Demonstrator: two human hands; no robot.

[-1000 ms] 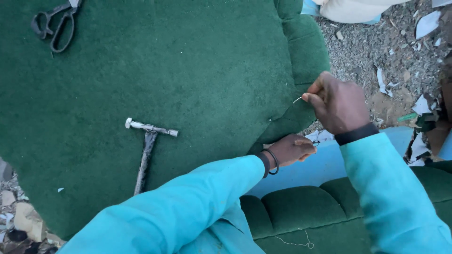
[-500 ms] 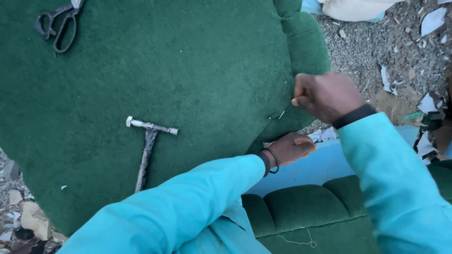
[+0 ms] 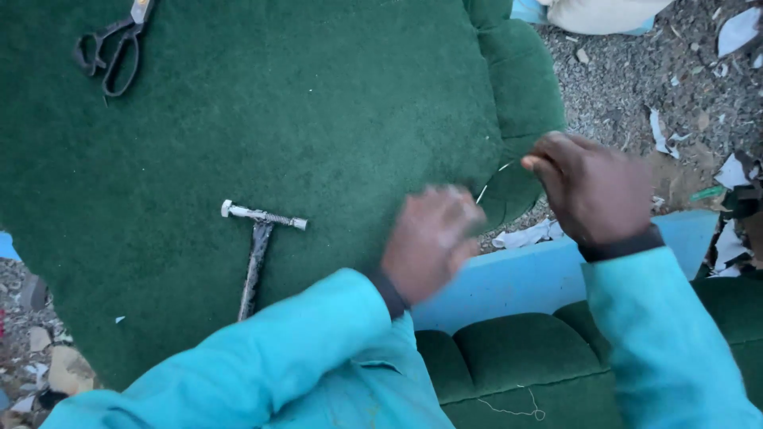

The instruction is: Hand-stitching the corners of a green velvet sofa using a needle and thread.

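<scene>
Head view, hands [image 3: 509, 218] at green upholstery [image 3: 318, 119], white paper scraps [image 3: 735, 32].

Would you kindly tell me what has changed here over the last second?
The left hand has lifted off the cushion's edge and moved up onto the green upholstery, blurred in motion. The right hand has stayed at the padded edge, pinching the pale thread. Hammer and scissors lie where they were.
</scene>
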